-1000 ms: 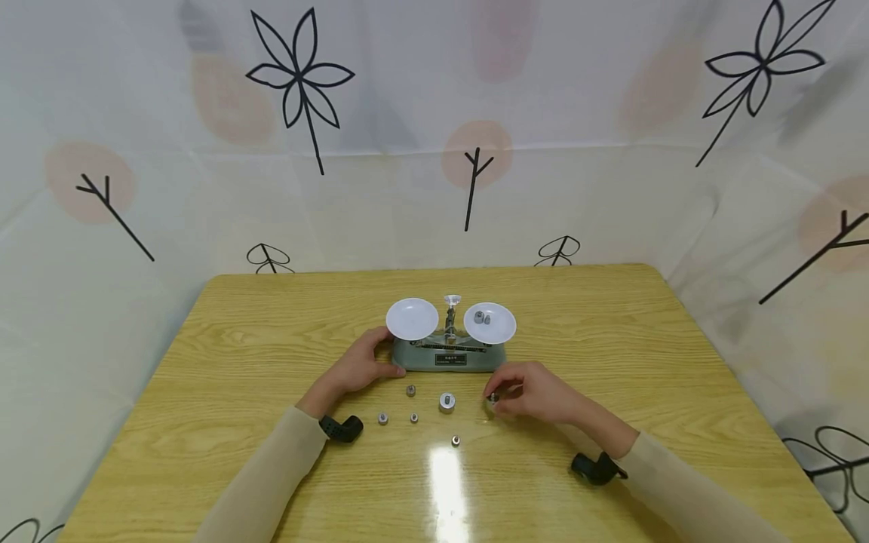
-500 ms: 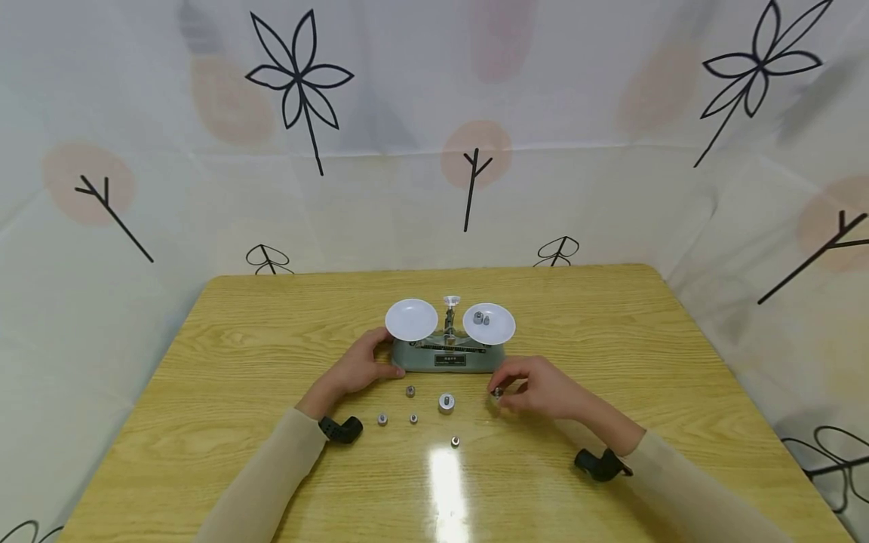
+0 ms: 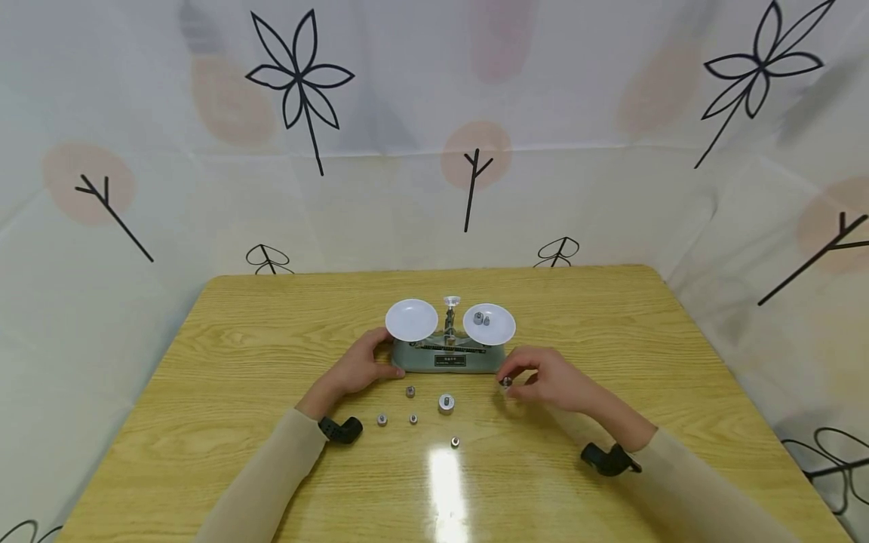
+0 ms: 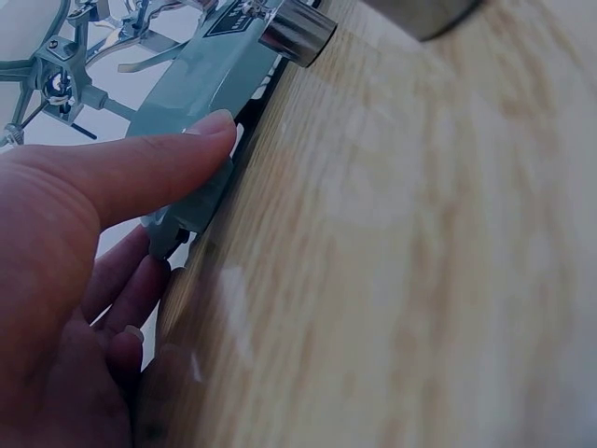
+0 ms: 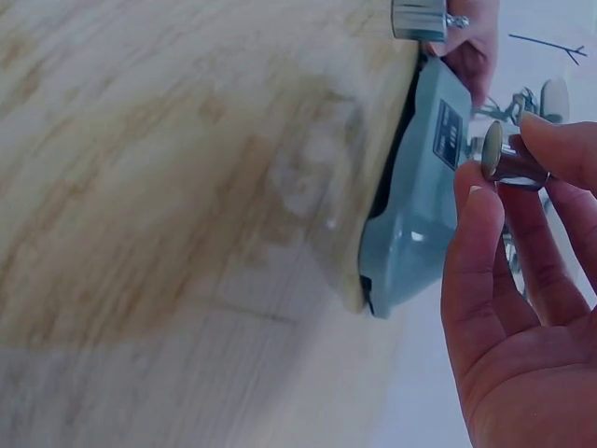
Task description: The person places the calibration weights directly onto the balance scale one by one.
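A grey-green balance scale with two white pans stands mid-table. At its left end my left hand grips the base, thumb along the front side and fingers round the end. My right hand pinches a small shiny metal weight between thumb and fingertips, just in front of the scale's right end. Two metal weights sit on the right pan; the left pan holds nothing.
Several knobbed metal weights stand on the wooden table before the scale, the largest weight in the middle and a small weight closest to me. A patterned white cloth hangs behind the table.
My right hand has carried the pinched weight a little to the right and toward the scale's right end. The left hand keeps its grip on the base without moving.
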`<state>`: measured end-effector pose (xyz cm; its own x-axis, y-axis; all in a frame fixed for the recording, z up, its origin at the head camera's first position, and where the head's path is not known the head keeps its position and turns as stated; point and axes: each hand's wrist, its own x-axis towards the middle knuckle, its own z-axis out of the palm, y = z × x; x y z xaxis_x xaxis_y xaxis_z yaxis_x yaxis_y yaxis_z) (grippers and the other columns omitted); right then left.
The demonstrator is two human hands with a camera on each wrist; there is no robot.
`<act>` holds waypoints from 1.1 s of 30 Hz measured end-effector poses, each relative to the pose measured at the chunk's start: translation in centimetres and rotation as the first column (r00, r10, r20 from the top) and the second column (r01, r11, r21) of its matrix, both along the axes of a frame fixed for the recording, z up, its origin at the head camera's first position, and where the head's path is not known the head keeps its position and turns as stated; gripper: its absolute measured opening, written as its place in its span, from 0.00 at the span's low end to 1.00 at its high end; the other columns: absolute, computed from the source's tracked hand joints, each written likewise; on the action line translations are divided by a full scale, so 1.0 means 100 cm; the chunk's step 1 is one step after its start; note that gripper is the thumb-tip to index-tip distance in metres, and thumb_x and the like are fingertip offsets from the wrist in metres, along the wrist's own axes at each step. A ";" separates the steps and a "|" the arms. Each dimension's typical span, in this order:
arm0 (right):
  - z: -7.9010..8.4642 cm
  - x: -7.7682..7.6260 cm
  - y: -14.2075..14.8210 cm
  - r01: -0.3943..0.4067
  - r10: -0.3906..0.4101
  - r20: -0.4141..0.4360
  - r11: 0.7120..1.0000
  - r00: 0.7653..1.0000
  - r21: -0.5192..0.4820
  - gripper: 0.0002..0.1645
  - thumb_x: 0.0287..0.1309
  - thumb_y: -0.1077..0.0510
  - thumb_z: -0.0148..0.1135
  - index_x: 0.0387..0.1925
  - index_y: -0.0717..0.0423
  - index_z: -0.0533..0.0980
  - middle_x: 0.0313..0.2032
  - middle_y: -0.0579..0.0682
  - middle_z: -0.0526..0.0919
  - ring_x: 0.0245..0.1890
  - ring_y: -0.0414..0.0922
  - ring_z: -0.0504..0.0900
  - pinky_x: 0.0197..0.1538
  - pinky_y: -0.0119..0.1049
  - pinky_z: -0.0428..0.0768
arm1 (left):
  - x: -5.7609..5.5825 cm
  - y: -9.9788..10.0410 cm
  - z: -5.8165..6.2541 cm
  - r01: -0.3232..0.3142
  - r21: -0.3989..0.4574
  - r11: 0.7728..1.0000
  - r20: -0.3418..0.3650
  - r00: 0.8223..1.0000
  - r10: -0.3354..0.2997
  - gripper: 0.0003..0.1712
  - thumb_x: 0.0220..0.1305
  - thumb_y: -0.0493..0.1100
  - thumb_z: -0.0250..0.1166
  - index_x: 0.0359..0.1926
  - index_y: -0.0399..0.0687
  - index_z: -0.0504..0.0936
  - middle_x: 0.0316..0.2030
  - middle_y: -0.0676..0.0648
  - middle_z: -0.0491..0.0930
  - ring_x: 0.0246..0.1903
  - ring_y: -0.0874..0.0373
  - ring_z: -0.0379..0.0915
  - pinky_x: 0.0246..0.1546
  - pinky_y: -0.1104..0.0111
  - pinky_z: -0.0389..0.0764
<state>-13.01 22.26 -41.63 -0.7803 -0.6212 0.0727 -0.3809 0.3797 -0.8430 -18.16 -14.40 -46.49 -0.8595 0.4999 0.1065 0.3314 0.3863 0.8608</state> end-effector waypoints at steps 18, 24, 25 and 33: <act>0.029 -0.010 0.009 0.076 -0.076 -0.080 0.997 0.994 -0.003 0.13 0.54 0.70 0.71 0.42 0.59 0.83 0.41 0.49 0.83 0.42 0.45 0.82 0.39 0.37 0.84 | -0.002 -0.002 -0.003 -0.009 -0.027 1.000 0.001 1.000 0.009 0.36 0.53 0.37 0.77 0.63 0.47 0.74 0.58 0.46 0.75 0.63 0.47 0.65 0.65 0.48 0.63; 0.039 -0.013 0.011 0.095 -0.095 -0.101 0.995 0.990 -0.008 0.17 0.54 0.71 0.71 0.42 0.51 0.83 0.42 0.52 0.83 0.42 0.46 0.82 0.37 0.37 0.84 | -0.002 0.001 -0.006 -0.024 -0.019 1.000 -0.026 0.999 0.023 0.36 0.52 0.31 0.76 0.62 0.40 0.74 0.57 0.41 0.75 0.61 0.43 0.66 0.64 0.46 0.64; 0.040 -0.013 0.011 0.099 -0.099 -0.103 0.995 0.990 -0.003 0.17 0.54 0.71 0.71 0.42 0.51 0.83 0.42 0.52 0.83 0.43 0.46 0.82 0.37 0.36 0.84 | -0.002 0.002 -0.006 -0.024 -0.014 1.000 -0.028 0.999 0.024 0.36 0.52 0.30 0.76 0.62 0.39 0.74 0.57 0.40 0.75 0.61 0.42 0.66 0.64 0.45 0.64; 0.049 -0.019 0.011 0.135 -0.133 -0.121 0.991 0.984 0.008 0.14 0.54 0.69 0.72 0.42 0.54 0.83 0.41 0.48 0.83 0.43 0.48 0.82 0.37 0.36 0.84 | -0.004 -0.002 -0.005 0.004 -0.011 1.000 -0.004 1.000 -0.004 0.37 0.53 0.34 0.77 0.64 0.44 0.73 0.58 0.44 0.75 0.62 0.46 0.67 0.64 0.48 0.65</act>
